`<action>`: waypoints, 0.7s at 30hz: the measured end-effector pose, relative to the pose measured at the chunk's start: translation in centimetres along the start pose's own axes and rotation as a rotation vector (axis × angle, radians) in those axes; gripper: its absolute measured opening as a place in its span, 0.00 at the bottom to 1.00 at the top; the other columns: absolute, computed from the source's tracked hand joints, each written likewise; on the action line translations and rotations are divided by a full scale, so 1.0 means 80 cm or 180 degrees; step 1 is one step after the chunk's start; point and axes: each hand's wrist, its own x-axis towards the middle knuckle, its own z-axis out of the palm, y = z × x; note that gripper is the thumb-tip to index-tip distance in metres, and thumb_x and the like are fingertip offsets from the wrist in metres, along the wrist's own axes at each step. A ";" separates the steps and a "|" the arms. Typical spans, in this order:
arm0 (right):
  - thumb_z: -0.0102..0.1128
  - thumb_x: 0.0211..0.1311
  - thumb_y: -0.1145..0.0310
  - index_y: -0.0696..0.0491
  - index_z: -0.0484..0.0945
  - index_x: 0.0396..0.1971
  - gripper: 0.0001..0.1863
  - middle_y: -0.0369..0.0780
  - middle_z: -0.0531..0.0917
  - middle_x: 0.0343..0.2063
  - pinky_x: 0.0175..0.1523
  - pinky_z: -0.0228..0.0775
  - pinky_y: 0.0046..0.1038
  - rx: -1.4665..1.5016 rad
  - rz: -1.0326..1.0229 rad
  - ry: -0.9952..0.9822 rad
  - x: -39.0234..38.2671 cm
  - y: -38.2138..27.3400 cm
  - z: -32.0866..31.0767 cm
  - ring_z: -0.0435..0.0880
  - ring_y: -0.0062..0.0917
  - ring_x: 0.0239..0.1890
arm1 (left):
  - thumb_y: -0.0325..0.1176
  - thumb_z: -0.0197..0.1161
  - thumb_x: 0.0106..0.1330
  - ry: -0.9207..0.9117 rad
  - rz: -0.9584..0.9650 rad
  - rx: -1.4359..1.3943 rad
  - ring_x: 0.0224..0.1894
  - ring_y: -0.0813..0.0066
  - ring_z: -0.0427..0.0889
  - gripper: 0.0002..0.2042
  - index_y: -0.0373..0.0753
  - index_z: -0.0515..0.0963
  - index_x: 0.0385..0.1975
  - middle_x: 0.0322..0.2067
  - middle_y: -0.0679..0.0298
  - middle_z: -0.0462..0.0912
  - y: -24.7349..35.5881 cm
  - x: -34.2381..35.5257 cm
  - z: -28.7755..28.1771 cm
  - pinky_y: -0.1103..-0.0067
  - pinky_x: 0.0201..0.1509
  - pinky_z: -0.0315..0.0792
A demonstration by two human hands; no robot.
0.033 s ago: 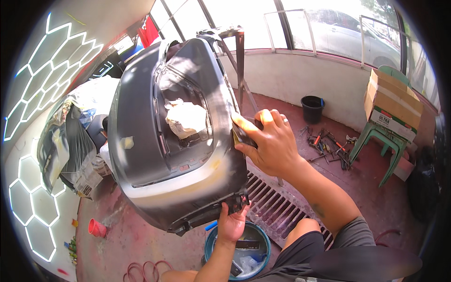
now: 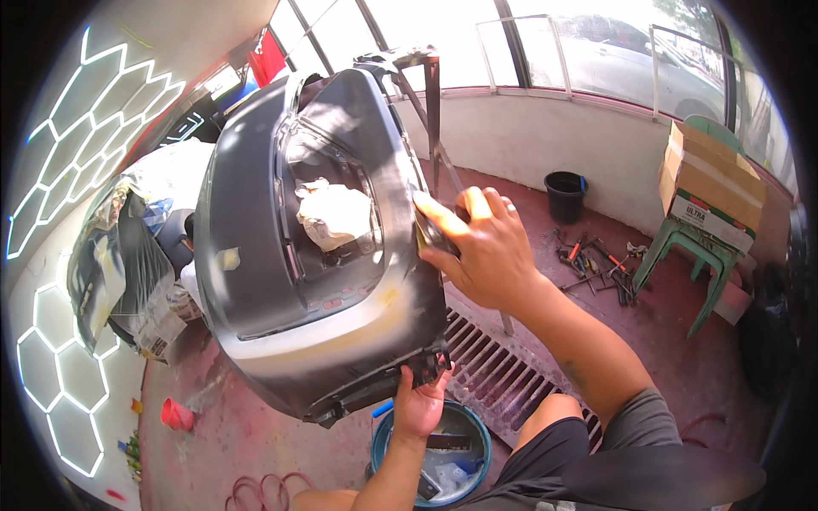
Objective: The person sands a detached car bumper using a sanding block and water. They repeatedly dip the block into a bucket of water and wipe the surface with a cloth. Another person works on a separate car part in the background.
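A large car bumper (image 2: 243, 196) in black and grey, with pale and yellowish sanded patches, stands tilted before me on a stand (image 2: 433, 94). My right hand (image 2: 486, 251) is closed around a dark sanding block (image 2: 440, 232) and presses it to the bumper's right edge. Fingers partly cover the block. Lower down, my left hand (image 2: 417, 410) grips the bumper's bottom corner by its slotted tab; some fingers are behind it. Crumpled pale paper (image 2: 332, 217) sits in the bumper's opening.
Below my left hand stands a blue tub (image 2: 484, 464) with water and tools. A floor grate (image 2: 503, 366) runs beside it. Farther right are scattered hand tools (image 2: 596, 266), a black bucket (image 2: 566, 198) and a cardboard box (image 2: 716, 179) on a green stool (image 2: 720, 264). A red hose (image 2: 264, 490) lies at front left.
My right hand and the sanding block have shifted slightly left and up along the bumper's edge. My left hand keeps its grip.
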 end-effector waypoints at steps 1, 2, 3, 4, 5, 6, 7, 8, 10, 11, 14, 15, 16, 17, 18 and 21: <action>0.71 0.69 0.43 0.38 0.86 0.66 0.29 0.45 0.81 0.43 0.56 0.71 0.44 0.0079 0.0119 -0.0051 0.014 0.004 0.003 0.79 0.41 0.50 | 0.54 0.64 0.81 -0.0023 -0.0008 0.0041 0.67 0.56 0.87 0.24 0.44 0.83 0.66 0.61 0.59 0.91 0.002 0.002 0.001 0.49 0.85 0.60; 0.71 0.69 0.42 0.39 0.87 0.66 0.29 0.46 0.81 0.43 0.57 0.71 0.45 -0.0071 0.0037 0.0187 0.023 0.011 0.015 0.79 0.42 0.50 | 0.54 0.64 0.81 -0.0025 -0.0044 0.0034 0.67 0.56 0.87 0.24 0.45 0.83 0.66 0.60 0.59 0.91 0.002 0.003 0.002 0.49 0.85 0.60; 0.71 0.69 0.43 0.39 0.87 0.65 0.29 0.46 0.81 0.43 0.57 0.71 0.45 -0.0050 0.0075 0.0068 0.018 0.012 0.008 0.79 0.42 0.50 | 0.55 0.64 0.81 -0.0029 -0.0080 0.0026 0.67 0.57 0.87 0.24 0.45 0.83 0.66 0.60 0.60 0.91 -0.001 0.002 0.001 0.49 0.85 0.59; 0.71 0.69 0.43 0.39 0.87 0.65 0.29 0.46 0.81 0.43 0.57 0.71 0.45 0.0040 0.0097 -0.0038 0.013 0.003 0.004 0.79 0.42 0.50 | 0.55 0.64 0.81 -0.0001 -0.0060 0.0049 0.67 0.57 0.87 0.24 0.45 0.83 0.66 0.60 0.60 0.91 0.006 -0.001 -0.002 0.49 0.85 0.59; 0.70 0.70 0.43 0.39 0.87 0.65 0.28 0.46 0.81 0.44 0.57 0.71 0.46 0.0094 0.0105 -0.0148 0.006 -0.004 -0.003 0.79 0.42 0.50 | 0.55 0.64 0.81 0.0015 -0.0072 0.0037 0.67 0.57 0.87 0.24 0.45 0.83 0.66 0.60 0.60 0.91 0.007 -0.003 -0.002 0.49 0.85 0.59; 0.70 0.70 0.43 0.39 0.87 0.65 0.28 0.46 0.81 0.45 0.58 0.71 0.46 0.0043 0.0033 -0.0154 -0.011 -0.008 -0.006 0.79 0.42 0.51 | 0.55 0.64 0.81 0.0032 -0.0082 0.0024 0.67 0.57 0.87 0.24 0.45 0.83 0.66 0.60 0.60 0.91 0.008 -0.005 -0.001 0.49 0.85 0.59; 0.71 0.69 0.44 0.40 0.85 0.67 0.29 0.46 0.80 0.44 0.58 0.71 0.46 0.0043 -0.0013 -0.0078 -0.015 -0.006 -0.006 0.79 0.43 0.50 | 0.55 0.64 0.81 0.0053 -0.0108 -0.0010 0.67 0.57 0.87 0.24 0.46 0.83 0.66 0.61 0.60 0.91 0.005 -0.007 -0.001 0.49 0.85 0.58; 0.71 0.69 0.45 0.40 0.84 0.69 0.31 0.46 0.80 0.43 0.58 0.70 0.46 0.0044 -0.0057 -0.0001 -0.019 -0.004 -0.005 0.78 0.43 0.50 | 0.55 0.63 0.81 0.0031 -0.0115 0.0012 0.67 0.58 0.87 0.24 0.46 0.83 0.66 0.61 0.60 0.91 0.005 -0.005 -0.001 0.49 0.86 0.57; 0.72 0.69 0.47 0.41 0.84 0.69 0.31 0.45 0.79 0.42 0.57 0.69 0.46 0.0084 0.0129 -0.0167 -0.001 -0.006 -0.006 0.78 0.42 0.49 | 0.56 0.63 0.81 -0.0070 -0.0130 0.0093 0.66 0.58 0.87 0.25 0.46 0.83 0.66 0.60 0.60 0.91 0.007 -0.002 -0.004 0.49 0.86 0.56; 0.71 0.69 0.47 0.42 0.84 0.68 0.30 0.44 0.80 0.42 0.57 0.69 0.46 -0.0036 -0.0045 -0.0035 0.009 0.001 -0.004 0.78 0.42 0.48 | 0.56 0.63 0.81 -0.0143 -0.0152 0.0141 0.66 0.58 0.87 0.25 0.47 0.83 0.67 0.60 0.60 0.91 0.008 0.001 -0.001 0.48 0.86 0.56; 0.70 0.71 0.48 0.42 0.87 0.66 0.27 0.41 0.80 0.41 0.56 0.71 0.44 0.0225 -0.0001 0.0099 0.011 0.008 -0.001 0.80 0.39 0.46 | 0.57 0.63 0.81 -0.0023 -0.0163 0.0072 0.66 0.60 0.87 0.24 0.48 0.83 0.67 0.60 0.61 0.91 0.006 -0.001 0.001 0.48 0.86 0.55; 0.70 0.71 0.48 0.41 0.88 0.64 0.26 0.41 0.81 0.42 0.56 0.72 0.45 0.0343 0.0032 -0.0053 -0.004 0.003 -0.011 0.81 0.39 0.48 | 0.57 0.63 0.81 -0.0067 -0.0151 0.0139 0.66 0.61 0.87 0.24 0.48 0.83 0.66 0.61 0.62 0.91 0.010 -0.001 -0.001 0.47 0.86 0.55; 0.70 0.71 0.47 0.41 0.89 0.62 0.24 0.41 0.82 0.42 0.57 0.73 0.45 0.0483 0.0047 -0.0234 -0.025 -0.002 -0.021 0.82 0.39 0.49 | 0.57 0.63 0.81 -0.0083 -0.0117 0.0185 0.66 0.61 0.87 0.24 0.49 0.83 0.66 0.61 0.62 0.91 0.014 -0.005 -0.008 0.47 0.86 0.55; 0.69 0.72 0.47 0.40 0.90 0.60 0.23 0.40 0.83 0.43 0.58 0.74 0.46 0.0617 0.0061 -0.0412 -0.044 -0.002 -0.030 0.82 0.39 0.50 | 0.57 0.63 0.81 -0.0105 -0.0087 0.0231 0.66 0.62 0.87 0.24 0.49 0.83 0.66 0.61 0.63 0.91 0.016 -0.007 -0.012 0.47 0.86 0.55; 0.68 0.74 0.46 0.41 0.84 0.69 0.28 0.43 0.86 0.46 0.59 0.74 0.47 0.0675 0.0082 -0.0662 -0.061 0.006 -0.039 0.85 0.42 0.52 | 0.57 0.63 0.81 -0.0096 -0.0091 0.0235 0.66 0.62 0.87 0.24 0.50 0.84 0.66 0.61 0.63 0.91 0.013 -0.006 -0.012 0.47 0.86 0.55; 0.64 0.77 0.41 0.42 0.74 0.78 0.36 0.47 0.89 0.50 0.59 0.75 0.48 0.1350 0.0710 -0.0804 -0.072 0.028 -0.058 0.88 0.45 0.54 | 0.57 0.63 0.81 -0.0100 -0.0143 0.0226 0.66 0.63 0.87 0.23 0.50 0.84 0.66 0.61 0.64 0.91 0.008 0.000 -0.005 0.46 0.86 0.55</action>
